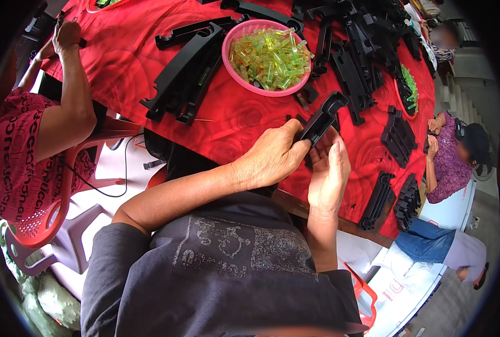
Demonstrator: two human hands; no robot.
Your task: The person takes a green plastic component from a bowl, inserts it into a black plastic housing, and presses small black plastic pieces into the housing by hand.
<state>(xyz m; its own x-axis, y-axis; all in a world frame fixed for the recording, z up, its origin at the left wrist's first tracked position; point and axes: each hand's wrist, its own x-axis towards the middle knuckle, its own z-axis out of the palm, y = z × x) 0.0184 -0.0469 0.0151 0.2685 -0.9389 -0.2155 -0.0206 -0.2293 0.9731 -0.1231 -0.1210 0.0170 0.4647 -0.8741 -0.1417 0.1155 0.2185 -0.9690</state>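
Note:
My left hand [272, 156] grips the lower end of a long black plastic part [320, 119], thumb on top. The part is tilted, with a channel along it and a rounded, hooked far end. Close beside it, my right hand [327, 178] is half raised with thumb and fingers apart. Its fingertips lie behind the part, and whether they touch it is hidden. Just beyond, a pink basin [225, 49] holds many small translucent yellow-green plastic pieces [269, 59].
Similar black parts [185, 73] lie left of the basin on the red tablecloth [126, 53]. More are heaped at the far right [354, 73] and along the right edge [399, 137]. One person [47, 123] sits at the left, another [452, 163] at the right. A purple-grey stool [70, 241] stands at left.

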